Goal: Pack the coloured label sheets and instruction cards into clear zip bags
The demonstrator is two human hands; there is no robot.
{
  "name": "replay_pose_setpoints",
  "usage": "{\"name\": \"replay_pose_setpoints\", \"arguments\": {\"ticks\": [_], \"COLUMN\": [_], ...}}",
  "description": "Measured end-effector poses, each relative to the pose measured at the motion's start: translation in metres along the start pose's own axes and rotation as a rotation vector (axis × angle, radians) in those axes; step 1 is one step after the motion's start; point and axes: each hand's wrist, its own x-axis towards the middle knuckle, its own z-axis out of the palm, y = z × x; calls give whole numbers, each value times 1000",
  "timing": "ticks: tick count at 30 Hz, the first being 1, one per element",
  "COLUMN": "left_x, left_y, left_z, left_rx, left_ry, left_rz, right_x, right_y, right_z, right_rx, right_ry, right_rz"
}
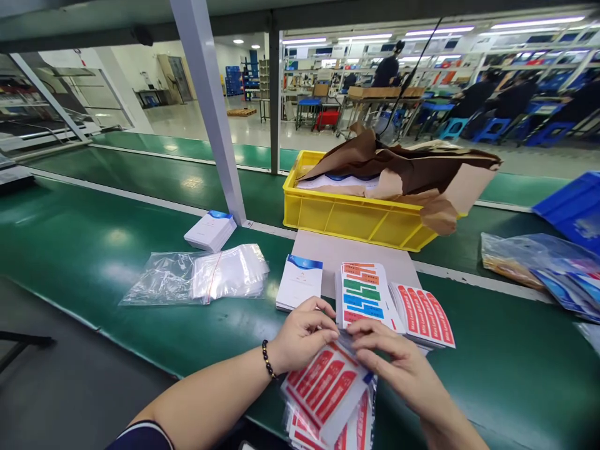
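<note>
Pinching the far end of the clear bag (327, 382) with red labels, the left hand (304, 336) and right hand (396, 355) nearly meet, neither clearly nearer; the bag slants from the fingertips toward the near edge of the bench (98, 231), overlapping similar packets (302, 432).

Near its top edge, a clear packet of red labels (325, 382) is held by the left hand (302, 334) and the right hand (398, 359). From there, clear bags (234, 274) are seen at ten o'clock, white booklets (300, 284) at eleven, multicoloured sheets (363, 292) at one, and a yellow bin (344, 220) at twelve.
</note>
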Motion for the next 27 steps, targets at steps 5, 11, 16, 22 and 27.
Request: {"name": "replay_pose_setpoints", "arguments": {"ticks": [5,11,16,22,27], "left_x": [0,2,0,-1,-3], "left_y": [-2,-6,-4,-2,-4], "left_z": [0,-2,0,2,5], "left_rx": [-115,-241,-51,-38,-54], "left_ry": [21,-139,-84,-119,-174], "left_rz": [-68,-354,-275,-200,-148], "right_x": [-1,-7,-5,-3,-5], "right_y": [-9,3,1,-6,-7], "right_z": [-2,-3,3,12,18], "right_rx": [-129,-166,-139,-170,-203], "right_ry": [-248,-42,-42,-6,-66], "right_rz": [-84,22,41,-68,-67]}}
